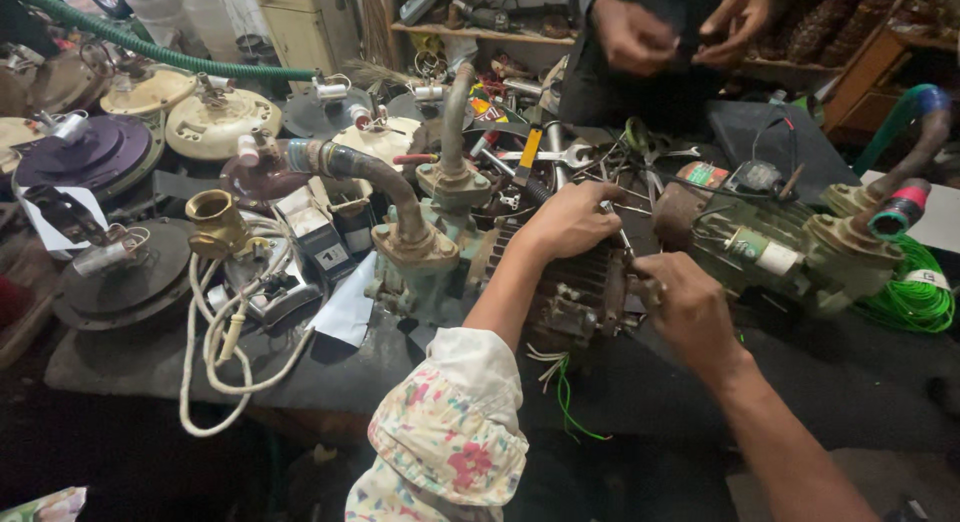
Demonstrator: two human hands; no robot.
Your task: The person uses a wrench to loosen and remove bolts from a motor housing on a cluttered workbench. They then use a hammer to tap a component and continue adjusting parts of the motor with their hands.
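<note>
Cluttered workbench (pixel 120 367), both hands on a finned motor (pixel 580 292): left (pixel 570 220) seemingly gripping a thin tool, right (pixel 690 307) clasping its casing.

The rolled sleeve (pixel 450 432) was white with pink and green flowers. The pump housing (pixel 790 244) was pale green, its hose cap (pixel 900 210) red. A coil of cord (pixel 915 297) was bright green, the round fan cover (pixel 90 154) purple, the pipe fitting (pixel 215 222) brass-yellow.
</note>
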